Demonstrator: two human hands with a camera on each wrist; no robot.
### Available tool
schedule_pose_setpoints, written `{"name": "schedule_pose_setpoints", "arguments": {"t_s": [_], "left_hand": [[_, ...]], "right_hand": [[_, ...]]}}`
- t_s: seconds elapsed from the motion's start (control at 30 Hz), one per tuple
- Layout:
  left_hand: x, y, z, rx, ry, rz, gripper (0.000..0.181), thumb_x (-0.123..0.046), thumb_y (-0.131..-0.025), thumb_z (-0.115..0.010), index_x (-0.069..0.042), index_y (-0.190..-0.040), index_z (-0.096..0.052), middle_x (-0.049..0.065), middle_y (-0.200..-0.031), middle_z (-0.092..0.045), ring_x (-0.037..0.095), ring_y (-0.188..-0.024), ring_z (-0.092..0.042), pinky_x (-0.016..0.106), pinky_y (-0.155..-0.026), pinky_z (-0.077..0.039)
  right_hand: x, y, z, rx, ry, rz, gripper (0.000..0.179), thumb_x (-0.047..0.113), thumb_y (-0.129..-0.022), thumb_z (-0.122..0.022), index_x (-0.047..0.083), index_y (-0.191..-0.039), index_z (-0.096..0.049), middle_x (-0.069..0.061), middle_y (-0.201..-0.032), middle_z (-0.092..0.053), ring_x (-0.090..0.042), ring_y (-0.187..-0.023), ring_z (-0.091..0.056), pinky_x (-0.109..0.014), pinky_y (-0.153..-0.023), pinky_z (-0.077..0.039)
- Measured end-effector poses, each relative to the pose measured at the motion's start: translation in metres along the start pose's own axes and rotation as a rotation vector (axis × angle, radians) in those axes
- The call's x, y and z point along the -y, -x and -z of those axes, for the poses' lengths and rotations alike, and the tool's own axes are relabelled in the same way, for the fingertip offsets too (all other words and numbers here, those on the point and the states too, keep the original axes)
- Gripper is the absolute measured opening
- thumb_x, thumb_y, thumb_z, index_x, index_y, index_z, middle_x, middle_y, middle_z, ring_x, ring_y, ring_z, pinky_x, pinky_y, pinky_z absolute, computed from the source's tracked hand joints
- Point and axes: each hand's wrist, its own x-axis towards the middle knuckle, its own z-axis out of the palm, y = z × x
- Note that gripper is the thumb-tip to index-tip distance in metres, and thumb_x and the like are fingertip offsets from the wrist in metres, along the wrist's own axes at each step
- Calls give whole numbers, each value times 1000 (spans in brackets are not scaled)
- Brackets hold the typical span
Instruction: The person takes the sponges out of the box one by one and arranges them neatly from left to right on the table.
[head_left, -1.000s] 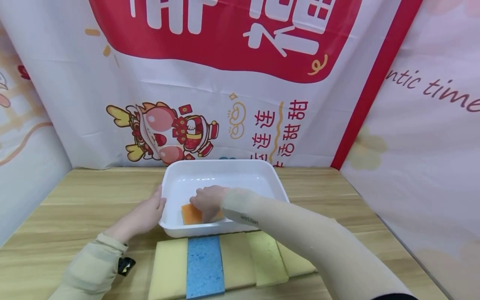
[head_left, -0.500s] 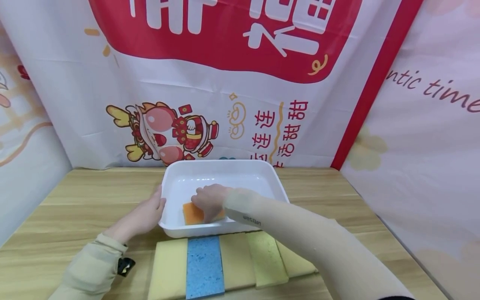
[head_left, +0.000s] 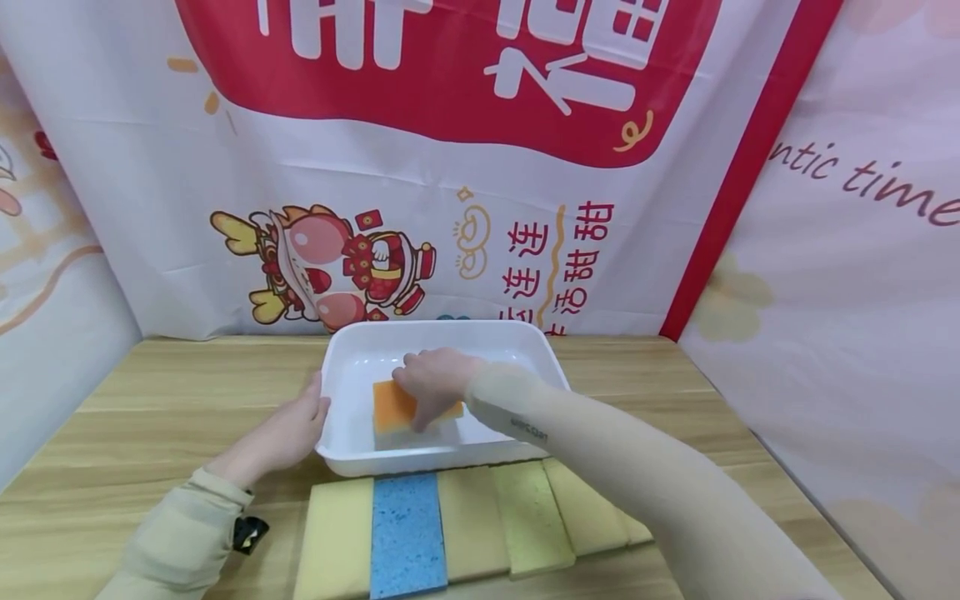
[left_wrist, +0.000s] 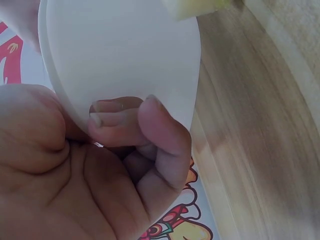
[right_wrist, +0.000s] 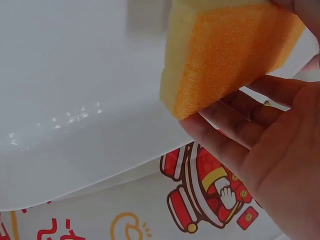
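Observation:
A white plastic basin point(head_left: 525, 340) sits on the table. My left hand point(head_left: 292, 425) grips its left side, thumb by the rim and fingers curled against the outer wall, as the left wrist view shows. Inside the basin, my right hand point(head_left: 435, 383) pinches an orange-and-pale-yellow sponge point(head_left: 393, 406) between thumb and fingers. The sponge point(right_wrist: 235, 55) is tilted, orange face up, above the basin floor, with a shadow beneath it. The right fingertips point(right_wrist: 192, 125) press on its edge.
In front of the basin lies a row of flat sponges: several pale yellow sponges point(head_left: 468, 521) and a blue sponge point(head_left: 407, 533). The wooden table point(head_left: 187, 392) extends to both sides. Behind stands a printed cloth backdrop point(head_left: 420, 158).
My right hand has lifted the sponge off the basin floor and moved it slightly away from the near wall and to the right. The left hand stays at the basin's side.

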Motion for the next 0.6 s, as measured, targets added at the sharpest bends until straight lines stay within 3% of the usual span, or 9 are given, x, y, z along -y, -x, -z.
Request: {"name": "schedule_pose_setpoints", "arguments": {"t_s": [0.13, 0.6], "left_hand": [[1, 1, 0, 12, 40, 23, 60, -18, -109, -23, 15, -149, 7, 46, -133, -39, 28, -79, -63, 38, -60, -53], [1, 1, -1, 21, 72, 40, 60, -20, -109, -23, 11, -150, 9, 42, -129, -44, 24, -61, -57, 37, -52, -49]], "right_hand": [[-5, 12, 5, -19, -37, -15, 56, 45, -81, -78, 18, -127, -59, 5, -101, -55, -13, -90, -52, -25, -80, -47], [-20, 47, 1, -145, 13, -44, 55, 51, -81, -74, 14, -120, -62, 4, -94, -54, -13, -83, -52, -26, -71, -47]]}}
